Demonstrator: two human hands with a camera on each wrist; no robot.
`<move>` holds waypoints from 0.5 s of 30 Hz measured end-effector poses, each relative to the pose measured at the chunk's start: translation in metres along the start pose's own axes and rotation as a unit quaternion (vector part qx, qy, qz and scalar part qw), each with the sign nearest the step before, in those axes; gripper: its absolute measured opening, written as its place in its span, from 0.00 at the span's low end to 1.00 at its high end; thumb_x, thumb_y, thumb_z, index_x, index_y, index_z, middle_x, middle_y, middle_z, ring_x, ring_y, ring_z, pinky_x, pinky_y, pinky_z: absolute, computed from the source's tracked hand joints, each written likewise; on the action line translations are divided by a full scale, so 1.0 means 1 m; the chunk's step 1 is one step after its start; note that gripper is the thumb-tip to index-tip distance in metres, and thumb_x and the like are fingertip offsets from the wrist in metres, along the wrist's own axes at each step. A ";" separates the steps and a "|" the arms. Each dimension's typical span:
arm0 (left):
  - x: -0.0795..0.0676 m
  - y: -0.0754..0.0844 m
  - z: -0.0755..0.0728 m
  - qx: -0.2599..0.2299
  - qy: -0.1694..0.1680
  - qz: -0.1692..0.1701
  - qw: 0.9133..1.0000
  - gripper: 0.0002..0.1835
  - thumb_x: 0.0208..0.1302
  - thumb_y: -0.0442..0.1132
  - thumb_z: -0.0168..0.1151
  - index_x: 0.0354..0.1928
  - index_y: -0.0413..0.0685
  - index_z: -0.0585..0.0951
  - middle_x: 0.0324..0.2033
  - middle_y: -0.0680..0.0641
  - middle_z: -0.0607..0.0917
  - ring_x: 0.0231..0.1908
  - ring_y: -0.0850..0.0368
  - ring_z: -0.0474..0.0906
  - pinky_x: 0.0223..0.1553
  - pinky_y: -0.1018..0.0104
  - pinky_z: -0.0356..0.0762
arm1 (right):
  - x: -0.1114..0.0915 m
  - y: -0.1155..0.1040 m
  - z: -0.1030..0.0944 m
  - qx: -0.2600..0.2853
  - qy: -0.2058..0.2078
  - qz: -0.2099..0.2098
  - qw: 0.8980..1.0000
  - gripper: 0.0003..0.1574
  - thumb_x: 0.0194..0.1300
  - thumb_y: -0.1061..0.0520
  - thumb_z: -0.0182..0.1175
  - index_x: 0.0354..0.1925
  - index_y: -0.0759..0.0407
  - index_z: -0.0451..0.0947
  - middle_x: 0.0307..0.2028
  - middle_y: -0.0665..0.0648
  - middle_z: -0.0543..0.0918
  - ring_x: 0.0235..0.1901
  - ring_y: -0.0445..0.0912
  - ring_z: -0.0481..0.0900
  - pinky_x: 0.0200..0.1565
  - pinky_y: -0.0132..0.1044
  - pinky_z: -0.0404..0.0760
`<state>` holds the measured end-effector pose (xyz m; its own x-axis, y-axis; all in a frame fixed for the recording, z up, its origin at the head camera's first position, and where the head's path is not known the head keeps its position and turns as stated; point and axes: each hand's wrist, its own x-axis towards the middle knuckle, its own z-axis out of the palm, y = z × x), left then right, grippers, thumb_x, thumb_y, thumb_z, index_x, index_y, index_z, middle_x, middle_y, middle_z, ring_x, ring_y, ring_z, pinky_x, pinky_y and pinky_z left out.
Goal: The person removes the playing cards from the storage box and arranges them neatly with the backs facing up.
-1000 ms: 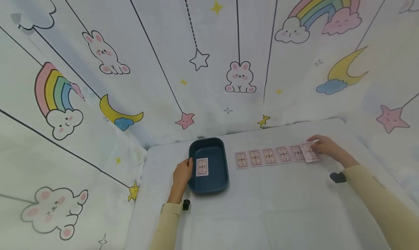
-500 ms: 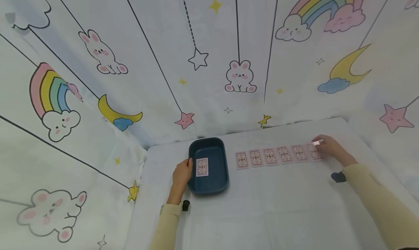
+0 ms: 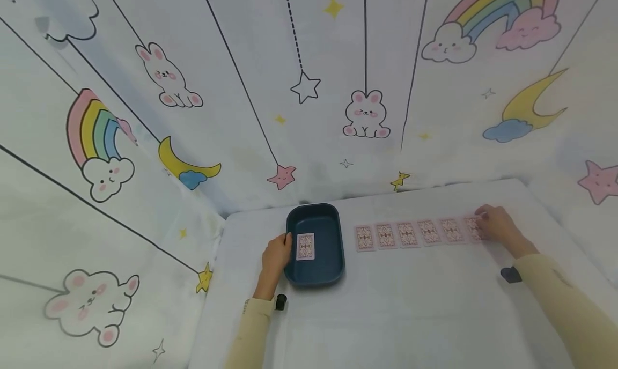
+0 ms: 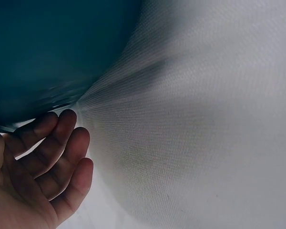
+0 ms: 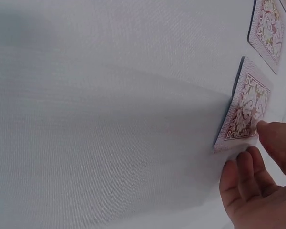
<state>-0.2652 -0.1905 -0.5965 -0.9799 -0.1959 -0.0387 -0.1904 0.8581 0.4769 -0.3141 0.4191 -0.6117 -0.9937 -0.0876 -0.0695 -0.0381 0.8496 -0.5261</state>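
My left hand (image 3: 277, 253) grips the left rim of a dark blue tray (image 3: 318, 279) in the head view. From the left wrist, curled fingers (image 4: 72, 140) show against the tray's underside edge; the thumb is mostly out of sight. Inside the tray lies one face-down playing card (image 3: 305, 246) with a patterned red-and-white back. At the far right, my right hand (image 3: 499, 227) holds the right edge of the end playing card (image 5: 250, 107). Its thumb touches the card's top, and the curled fingers sit at the edge.
Several more face-down cards (image 3: 407, 235) form a row between the tray and my right hand. The white-covered table (image 3: 386, 326) meets a cartoon-printed cloth wall (image 3: 318, 144) behind and at the left. Dark wrist pieces (image 3: 510, 275) hang below the sleeves.
My right hand has moved the end card rightward, off the neighbouring card it overlapped, and it now lies in line with the row. The left hand stays on the tray; the head view shifts slightly.
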 end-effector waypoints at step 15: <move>-0.001 -0.002 0.001 -0.004 0.014 0.018 1.000 0.23 0.79 0.53 0.45 0.28 0.47 0.76 0.22 0.46 0.76 0.25 0.52 0.73 0.29 0.57 0.66 | -0.025 -0.045 0.017 -0.034 0.016 -0.010 0.999 0.46 0.78 0.41 0.47 0.67 0.83 0.57 0.62 0.87 0.59 0.62 0.82 0.55 0.61 0.75 0.55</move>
<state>-0.2643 -0.1914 -0.5980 -0.9842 -0.1770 0.0028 -0.1535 0.8612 0.4845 -0.2857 0.3740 -0.6002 -0.9956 -0.0883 -0.0319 -0.0632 0.8813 -0.4682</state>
